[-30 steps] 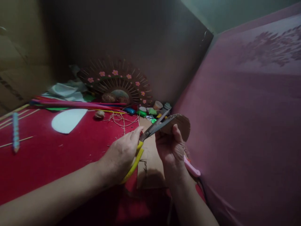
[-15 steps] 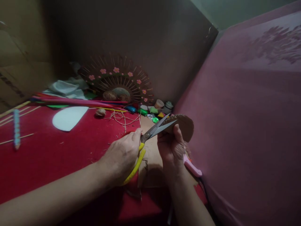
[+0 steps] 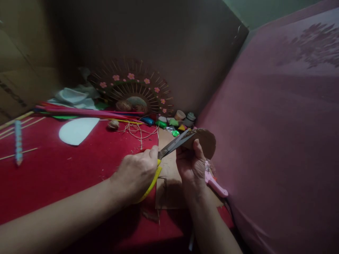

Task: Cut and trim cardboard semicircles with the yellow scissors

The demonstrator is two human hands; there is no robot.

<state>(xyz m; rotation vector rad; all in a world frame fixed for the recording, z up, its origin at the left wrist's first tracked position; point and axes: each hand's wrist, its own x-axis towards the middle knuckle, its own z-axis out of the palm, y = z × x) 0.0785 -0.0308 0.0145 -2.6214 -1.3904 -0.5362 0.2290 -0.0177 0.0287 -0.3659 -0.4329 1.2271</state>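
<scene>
My left hand (image 3: 139,171) is closed around the yellow handles of a pair of scissors (image 3: 172,144). The blades point up and to the right and lie almost together at the edge of a rounded brown cardboard piece (image 3: 208,141). Between thumb and fingers, my right hand (image 3: 192,164) pinches that piece from below. Beneath both hands lies a flat cardboard sheet (image 3: 171,167) on the red cloth (image 3: 87,169). Part of the scissor handles is hidden inside my left hand.
A white paper shape (image 3: 78,131), a blue pencil (image 3: 18,143) and a ball of twine (image 3: 113,124) lie to the left. At the back leans a fan-shaped craft piece (image 3: 131,84) with pink flowers. A pink-handled tool (image 3: 217,185) sits by the pink fabric (image 3: 275,141) on the right.
The scissor blades have drawn closer together at the cardboard edge. The rounded cardboard and both hands have shifted slightly, with the whole view moving a little.
</scene>
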